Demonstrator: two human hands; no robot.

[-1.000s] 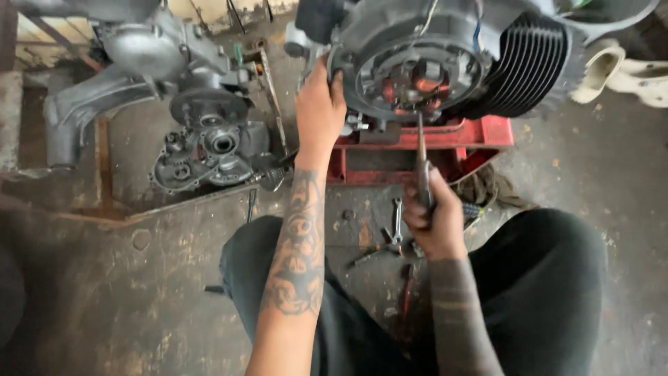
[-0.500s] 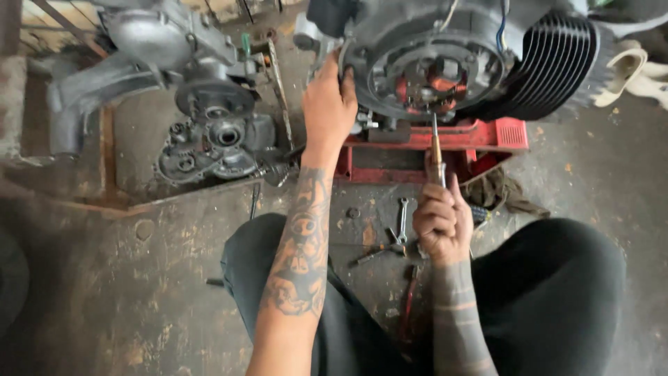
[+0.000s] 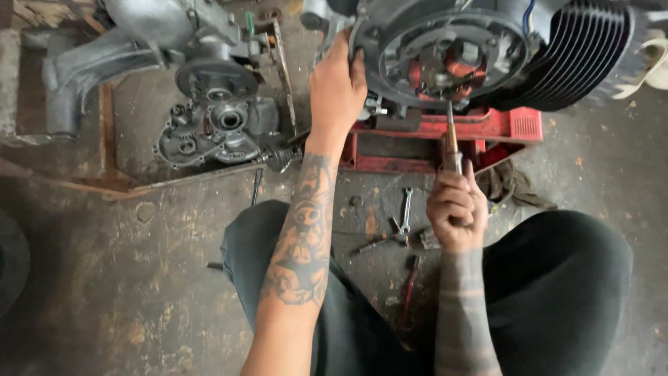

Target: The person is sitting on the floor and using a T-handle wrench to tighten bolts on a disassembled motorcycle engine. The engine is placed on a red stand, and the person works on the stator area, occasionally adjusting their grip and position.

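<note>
Left hand (image 3: 337,87) gripping the round rim of one grey engine (image 3: 452,56), resting on one red stand (image 3: 445,136). Right hand (image 3: 456,209) clenched around one screwdriver (image 3: 451,136), tip pointing up at the engine's underside. One second, opened engine case (image 3: 209,125) lying well left. One small spanner (image 3: 406,205) on the floor between the knees.

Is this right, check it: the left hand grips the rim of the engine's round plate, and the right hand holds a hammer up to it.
Not quite. In the head view the left hand does grip the plate's rim, but the right hand holds a screwdriver, not a hammer.
</note>
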